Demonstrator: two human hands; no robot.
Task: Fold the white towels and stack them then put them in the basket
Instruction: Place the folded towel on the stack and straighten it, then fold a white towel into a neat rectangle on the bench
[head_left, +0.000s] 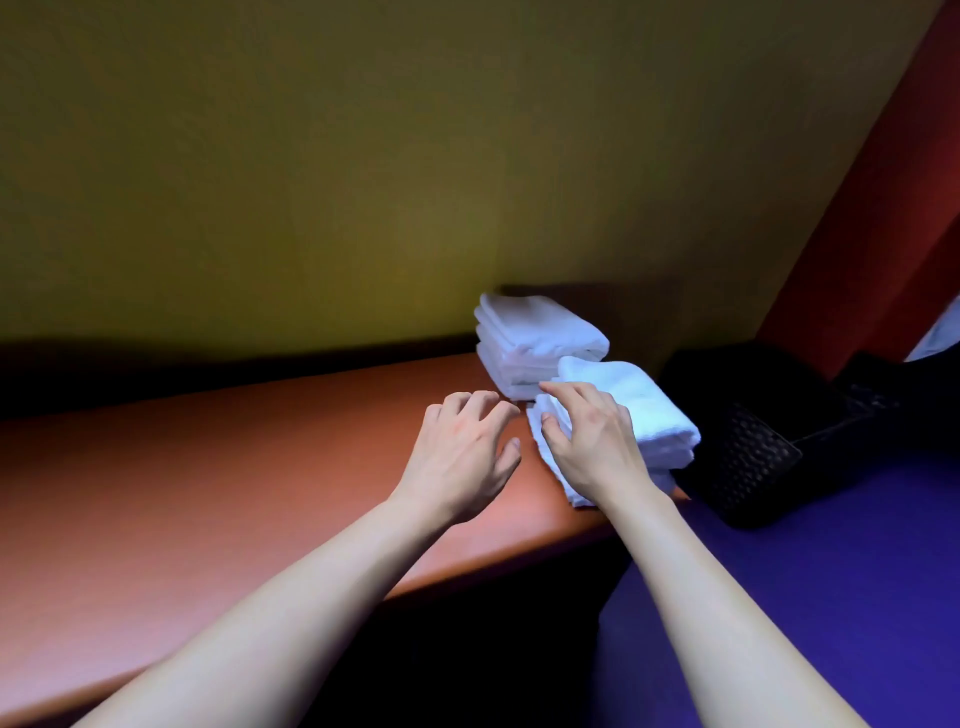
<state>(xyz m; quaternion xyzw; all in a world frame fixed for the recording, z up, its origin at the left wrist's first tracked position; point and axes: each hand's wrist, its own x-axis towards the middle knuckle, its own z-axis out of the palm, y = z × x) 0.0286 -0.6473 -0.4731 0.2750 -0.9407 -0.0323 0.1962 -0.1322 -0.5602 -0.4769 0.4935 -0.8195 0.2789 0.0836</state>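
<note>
Counter (218, 467): a long reddish-brown surface is seen running from the lower left toward the right, set against a yellow-green wall (363, 156).

Far stack of towels (535, 343): white folded towels are piled at the back of the counter, close to the wall.

Near stack of towels (644, 415): a second pile of white folded towels is set just in front of and to the right of the far one, at the counter's right end; the two piles appear to touch or nearly touch.

Right hand (592, 441): it is laid on the left side of the near stack, palm down, with the fingers (558, 392) spread over the top and the thumb pressed against the folded edges at the side. The towels are touched, but whether they are pinched cannot be told.

Left hand (462, 452): it is held open over the counter just left of the near stack, fingers curled and spread, with nothing held. Whether its fingertips touch the towels cannot be told.

Basket (748, 457): a dark woven container is seen to the right of the near stack, beyond the counter's end, resting on a purple surface (831, 597). No towel is seen in it.

Red panel (893, 208): an upright red strip is seen at the far right.
</note>
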